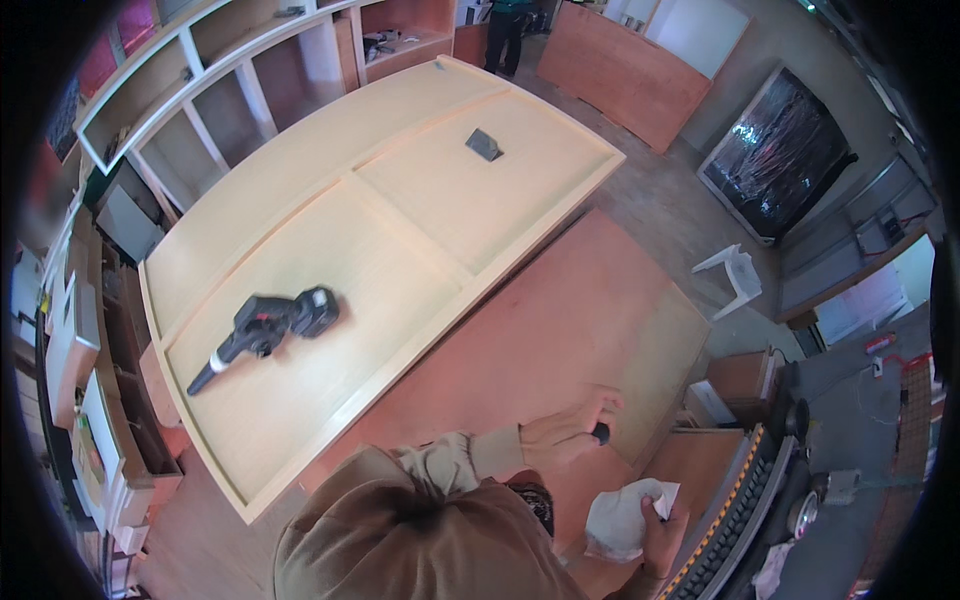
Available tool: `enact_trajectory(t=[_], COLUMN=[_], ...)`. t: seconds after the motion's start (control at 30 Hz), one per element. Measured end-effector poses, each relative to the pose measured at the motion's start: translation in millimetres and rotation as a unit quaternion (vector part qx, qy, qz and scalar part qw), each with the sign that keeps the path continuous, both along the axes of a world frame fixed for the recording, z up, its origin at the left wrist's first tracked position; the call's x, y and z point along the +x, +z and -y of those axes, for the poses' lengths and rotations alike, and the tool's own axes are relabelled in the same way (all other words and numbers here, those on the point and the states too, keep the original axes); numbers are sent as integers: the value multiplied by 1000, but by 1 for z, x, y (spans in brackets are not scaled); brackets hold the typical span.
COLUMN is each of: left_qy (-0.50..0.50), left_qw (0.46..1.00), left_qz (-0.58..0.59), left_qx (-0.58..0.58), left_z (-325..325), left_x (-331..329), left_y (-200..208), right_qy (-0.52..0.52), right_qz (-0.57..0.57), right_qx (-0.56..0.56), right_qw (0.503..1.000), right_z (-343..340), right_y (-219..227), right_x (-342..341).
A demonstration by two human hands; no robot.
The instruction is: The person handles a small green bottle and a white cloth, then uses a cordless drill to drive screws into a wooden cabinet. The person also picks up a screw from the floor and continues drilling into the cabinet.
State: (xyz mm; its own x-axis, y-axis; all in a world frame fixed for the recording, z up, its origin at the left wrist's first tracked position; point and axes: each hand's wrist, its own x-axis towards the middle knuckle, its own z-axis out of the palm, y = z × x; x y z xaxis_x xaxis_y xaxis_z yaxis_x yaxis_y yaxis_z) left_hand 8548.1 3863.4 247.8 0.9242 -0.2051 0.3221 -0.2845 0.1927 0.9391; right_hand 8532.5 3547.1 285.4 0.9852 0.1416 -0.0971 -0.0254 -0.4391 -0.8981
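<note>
My left hand (572, 426) is low over the reddish-brown board (520, 350), its fingers curled about a small dark round piece (601, 433). What that piece is cannot be made out. Closer to my body, my right hand (662, 535) grips the edge of a whitish bag (622, 518) between thumb and fingers. The bag looks partly see-through, with pale contents. Beyond the board lies a large framed pale wooden panel (400, 240) with raised strips. On it rest a black cordless blower (265, 328) and a small grey folded sheet (483, 145).
A shelving unit (225, 100) stands at the far left, and cluttered shelves (120, 400) run along the left. Rightward are a white plastic stool (735, 277), a black-wrapped panel (780, 150) and a brown box (737, 388). A person (505, 35) stands at the back.
</note>
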Motion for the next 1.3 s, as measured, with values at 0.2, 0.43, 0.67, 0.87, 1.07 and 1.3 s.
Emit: enact_trajectory(t=[0.2, 0.43, 0.67, 0.87, 1.07, 1.3], left_qy=[-5, 3, 82, 385, 712, 860], left_qw=[1000, 985, 969, 916, 689, 189], left_qz=[-4, -74, 20, -4, -87, -313], left_qx=[-22, -154, -232, -117, 103, 356], left_z=[-3, 28, 5, -105, -292, -447], left_x=[171, 366, 549, 660, 669, 648], left_y=[-8, 5, 46, 2, -122, -184], right_qy=[97, 358, 499, 501, 363, 349], right_qz=[-77, 105, 108, 185, 32, -13], right_qx=[74, 7, 13, 40, 2, -53], right_qw=[990, 928, 860, 845, 931, 936], right_z=[-17, -79, -159, -232, -251, -282], right_y=[-55, -48, 6, -35, -52, -55], right_x=[162, 431, 665, 821, 958, 1126])
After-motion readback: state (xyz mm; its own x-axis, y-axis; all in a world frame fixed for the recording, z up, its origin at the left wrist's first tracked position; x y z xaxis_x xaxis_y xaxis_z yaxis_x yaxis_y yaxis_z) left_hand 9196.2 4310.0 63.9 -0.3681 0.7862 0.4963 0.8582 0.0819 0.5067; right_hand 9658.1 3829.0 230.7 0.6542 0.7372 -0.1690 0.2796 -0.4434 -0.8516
